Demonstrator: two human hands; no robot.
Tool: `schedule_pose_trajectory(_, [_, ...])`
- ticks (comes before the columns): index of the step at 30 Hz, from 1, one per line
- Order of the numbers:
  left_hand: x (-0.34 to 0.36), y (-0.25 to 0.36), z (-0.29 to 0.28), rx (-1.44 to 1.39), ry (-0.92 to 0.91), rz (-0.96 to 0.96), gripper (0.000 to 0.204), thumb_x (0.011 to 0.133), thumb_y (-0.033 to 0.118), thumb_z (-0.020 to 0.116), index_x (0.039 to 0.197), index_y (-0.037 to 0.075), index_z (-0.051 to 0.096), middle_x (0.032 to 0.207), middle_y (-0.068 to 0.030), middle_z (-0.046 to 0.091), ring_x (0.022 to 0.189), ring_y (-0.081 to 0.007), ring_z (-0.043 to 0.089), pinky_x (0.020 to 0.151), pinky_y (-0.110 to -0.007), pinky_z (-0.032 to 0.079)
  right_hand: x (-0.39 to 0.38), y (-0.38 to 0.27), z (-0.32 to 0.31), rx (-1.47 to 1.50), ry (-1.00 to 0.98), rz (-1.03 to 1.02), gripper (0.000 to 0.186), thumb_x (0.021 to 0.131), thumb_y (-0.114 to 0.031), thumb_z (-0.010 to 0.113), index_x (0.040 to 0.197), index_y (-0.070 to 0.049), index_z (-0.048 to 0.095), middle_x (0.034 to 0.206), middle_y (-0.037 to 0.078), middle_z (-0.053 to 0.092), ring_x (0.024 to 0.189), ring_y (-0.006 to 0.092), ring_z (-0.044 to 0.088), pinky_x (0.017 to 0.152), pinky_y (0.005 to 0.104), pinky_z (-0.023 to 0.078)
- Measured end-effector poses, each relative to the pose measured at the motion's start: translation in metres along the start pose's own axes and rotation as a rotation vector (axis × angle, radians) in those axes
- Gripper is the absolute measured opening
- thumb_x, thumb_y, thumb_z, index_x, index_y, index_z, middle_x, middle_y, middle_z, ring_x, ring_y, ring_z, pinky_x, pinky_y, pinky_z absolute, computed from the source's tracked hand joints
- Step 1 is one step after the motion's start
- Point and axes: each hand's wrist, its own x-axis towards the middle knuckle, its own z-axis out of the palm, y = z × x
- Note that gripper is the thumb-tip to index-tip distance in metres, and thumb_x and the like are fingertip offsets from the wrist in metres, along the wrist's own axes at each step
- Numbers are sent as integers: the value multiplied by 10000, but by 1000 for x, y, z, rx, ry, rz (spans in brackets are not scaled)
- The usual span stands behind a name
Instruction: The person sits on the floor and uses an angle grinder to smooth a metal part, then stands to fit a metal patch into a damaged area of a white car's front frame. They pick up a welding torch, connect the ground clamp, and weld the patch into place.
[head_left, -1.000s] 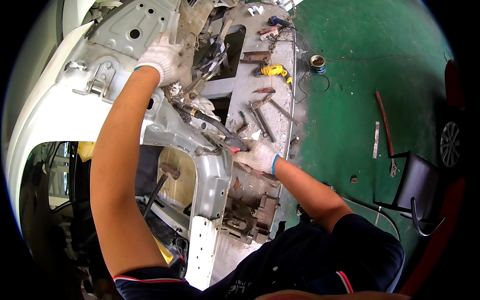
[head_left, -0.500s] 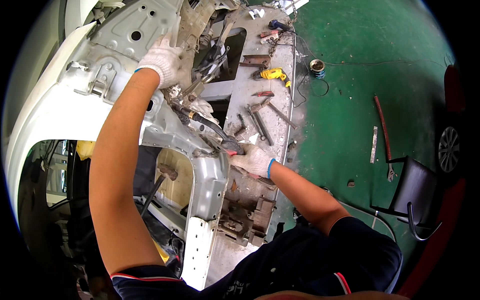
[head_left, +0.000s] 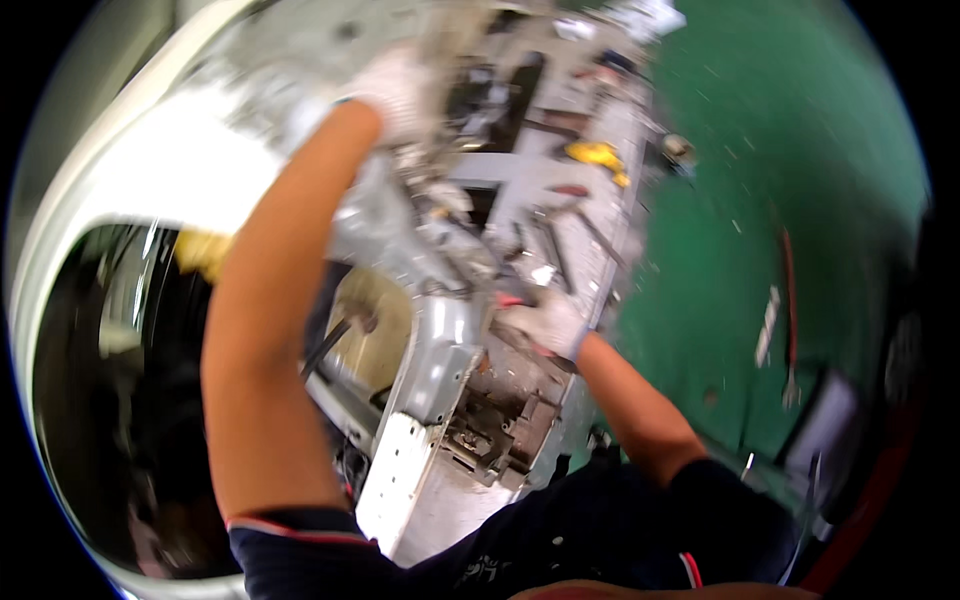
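Observation:
The picture is smeared by motion. My left hand (head_left: 397,95), in a white knitted glove, is against the upper part of the stripped grey car body (head_left: 447,335); its fingers are too blurred to read. My right hand (head_left: 548,323), gloved as well, is closed round a dark hand tool with red parts (head_left: 508,299), just right of the body's corner pillar. The tool's exact kind is hidden by the hand and the blur. A hammer (head_left: 358,312) lies inside the window opening, its shaft slanting down to the left.
Right of the body runs a grey metal bench (head_left: 590,235) bearing a yellow power drill (head_left: 598,156), a red-handled tool (head_left: 569,190) and several steel tools. A rusty clamp (head_left: 500,435) sits nearer me. On the green floor (head_left: 720,260) are a tin (head_left: 677,150), a long red bar (head_left: 790,300) and a chair (head_left: 822,425).
The whole view has shifted, so car body and bench appear farther right. My right hand still grips the red and dark tool; the hose seen running from it is now lost in blur.

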Motion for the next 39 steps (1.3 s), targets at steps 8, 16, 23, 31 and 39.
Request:
schedule_pose_trajectory(8, [114, 2, 61, -479, 391, -254, 617, 683, 406, 850, 1244, 166, 758, 1181, -152, 759, 1162, -331, 704, 965, -445, 584, 3, -2, -41, 50, 34, -84, 156, 905, -178, 667, 875, -53, 579, 695, 46, 567, 591, 135, 551, 534, 301, 443])
schedule_pose_trajectory(16, [115, 24, 58, -140, 362, -206, 425, 844, 293, 749, 1268, 276, 772, 1382, 51, 694, 1319, -193, 611, 1000, -405, 556, -15, -39, -34, 3, 186, -129, 140, 922, -178, 666, 953, -48, 622, 729, 56, 630, 636, 139, 612, 553, 296, 465])
schedule_pose_trajectory(23, [109, 10, 76, -167, 456, -221, 360, 831, 271, 734, 1184, 248, 802, 1321, 15, 720, 1240, -218, 663, 941, -415, 593, -5, -35, -54, -83, 65, -126, 144, 927, -170, 677, 988, -44, 642, 723, 43, 631, 637, 132, 615, 556, 291, 465])
schedule_pose_trajectory(31, [120, 13, 83, -93, 514, -170, 256, 844, 254, 716, 1071, 226, 831, 1226, -9, 759, 1195, -226, 687, 905, -426, 612, -9, -22, -74, -129, -19, -80, 156, 933, -162, 689, 1027, -40, 666, 715, 28, 633, 638, 124, 618, 560, 285, 465])
schedule_pose_trajectory(39, [96, 35, 74, -244, 512, -179, 229, 844, 283, 680, 975, 182, 838, 1020, -77, 773, 1040, -277, 730, 858, -442, 614, -46, 19, -150, -274, -14, 39, 174, 939, -153, 701, 1067, -35, 689, 708, 14, 635, 639, 116, 621, 563, 279, 465])
